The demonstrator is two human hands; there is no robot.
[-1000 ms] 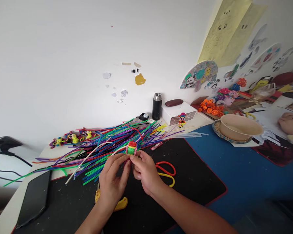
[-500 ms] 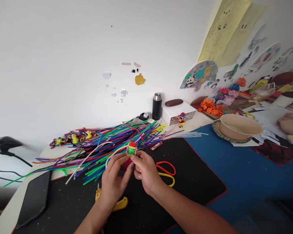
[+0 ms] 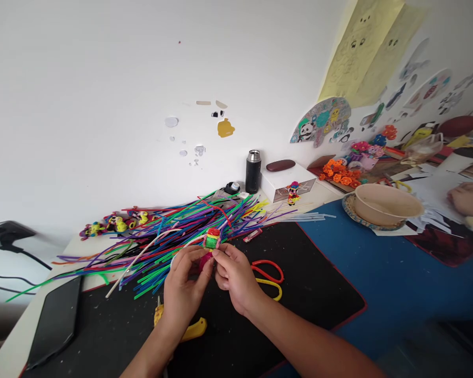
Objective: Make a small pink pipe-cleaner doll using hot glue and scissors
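Note:
Between my two hands is a small pipe-cleaner figure (image 3: 212, 240), red on top, then yellow and green, with pink at the sides and a dark pink lower part. My left hand (image 3: 186, 278) pinches it from the left, thumb and fingers around the lower part. From the right, my right hand (image 3: 235, 275) grips it with thumb and forefinger just under the green section. Below my left wrist lies a yellow glue gun (image 3: 195, 329), partly covered by the arm. Scissors with red and yellow handles (image 3: 268, 272) rest beside my right hand, their blades hidden.
A heap of coloured pipe cleaners (image 3: 150, 262) spreads behind my hands. At the wall stand a black flask (image 3: 253, 173) and a white box (image 3: 274, 181), with a finished figure (image 3: 294, 193) in front. A bowl (image 3: 388, 203) and another person's hand (image 3: 471, 198) are on the right.
The figure has turned and tilted slightly in my fingers, and its dark pink lower part shows a little more. Both hands stay in nearly the same place.

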